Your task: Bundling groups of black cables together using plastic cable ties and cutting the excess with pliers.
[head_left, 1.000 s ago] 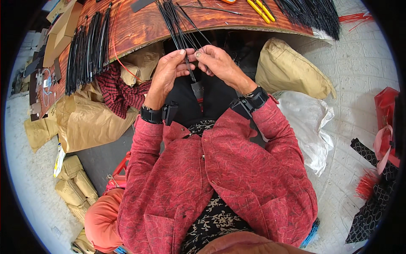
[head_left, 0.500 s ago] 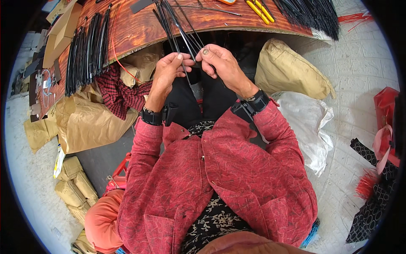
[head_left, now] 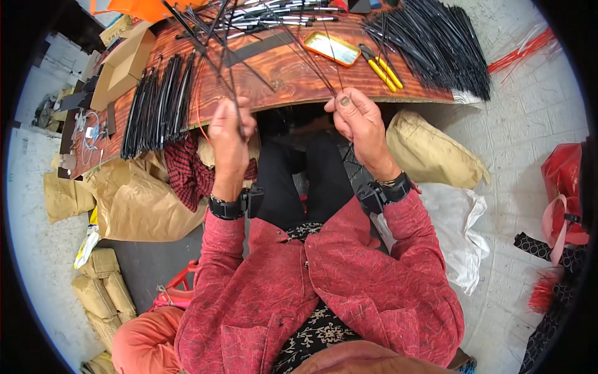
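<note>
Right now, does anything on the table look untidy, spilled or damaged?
Untidy: black-and-silver rods overlap at mixed angles along the far side of the table, whereas black strands at its left lie roughly parallel. One red strand overhangs the near edge. No spill or damage shows.

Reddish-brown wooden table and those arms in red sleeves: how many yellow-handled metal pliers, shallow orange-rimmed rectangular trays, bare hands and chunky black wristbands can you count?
Yellow-handled pliers: 1
Orange-rimmed tray: 1
Bare hands, left hand and right hand: 2
Black wristbands: 2
Total: 6
</note>
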A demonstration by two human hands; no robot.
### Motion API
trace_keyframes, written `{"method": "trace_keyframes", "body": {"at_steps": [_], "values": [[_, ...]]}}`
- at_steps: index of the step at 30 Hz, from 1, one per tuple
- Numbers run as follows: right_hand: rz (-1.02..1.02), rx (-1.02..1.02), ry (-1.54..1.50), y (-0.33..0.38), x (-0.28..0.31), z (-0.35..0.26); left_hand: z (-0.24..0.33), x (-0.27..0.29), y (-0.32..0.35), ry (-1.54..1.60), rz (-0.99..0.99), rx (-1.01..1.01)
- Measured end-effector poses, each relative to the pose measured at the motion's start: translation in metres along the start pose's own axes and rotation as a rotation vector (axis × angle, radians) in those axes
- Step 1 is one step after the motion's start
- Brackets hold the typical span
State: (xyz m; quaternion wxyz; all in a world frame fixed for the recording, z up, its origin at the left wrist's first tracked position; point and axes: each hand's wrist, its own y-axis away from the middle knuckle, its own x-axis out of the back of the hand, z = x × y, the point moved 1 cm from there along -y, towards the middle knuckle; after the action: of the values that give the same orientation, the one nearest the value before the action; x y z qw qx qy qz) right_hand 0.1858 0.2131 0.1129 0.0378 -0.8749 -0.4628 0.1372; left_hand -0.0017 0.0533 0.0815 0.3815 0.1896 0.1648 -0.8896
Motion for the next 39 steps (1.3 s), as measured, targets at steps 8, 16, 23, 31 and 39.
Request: {"method": "trace_keyframes", "body": {"at_steps": [8, 16, 23, 31, 39], "values": [[0.201, 0.164, 0.007, -0.010, 0.024, -0.037, 0.035, 0.005, -0.013, -0.459, 0.120, -0.096], [0.197, 0.221, -0.166, -0.007, 0.059, -0.027, 0.072, 0.078, -0.027, -0.131, 0.360, -0.314], [0.125, 0.124, -0.065, -0.018, 0.021, -0.027, 0.070, 0.000, -0.014, -0.308, 0.087, -0.102], [0.178, 0.113, -0.111, -0.007, 0.014, -0.027, 0.062, -0.025, -0.004, 0.169, -0.074, -0.095], [0.116, 0.080, -0.072, -0.009, 0.000, -0.024, 0.055, -0.049, 0.003, 0.107, -0.068, 0.035]]}}
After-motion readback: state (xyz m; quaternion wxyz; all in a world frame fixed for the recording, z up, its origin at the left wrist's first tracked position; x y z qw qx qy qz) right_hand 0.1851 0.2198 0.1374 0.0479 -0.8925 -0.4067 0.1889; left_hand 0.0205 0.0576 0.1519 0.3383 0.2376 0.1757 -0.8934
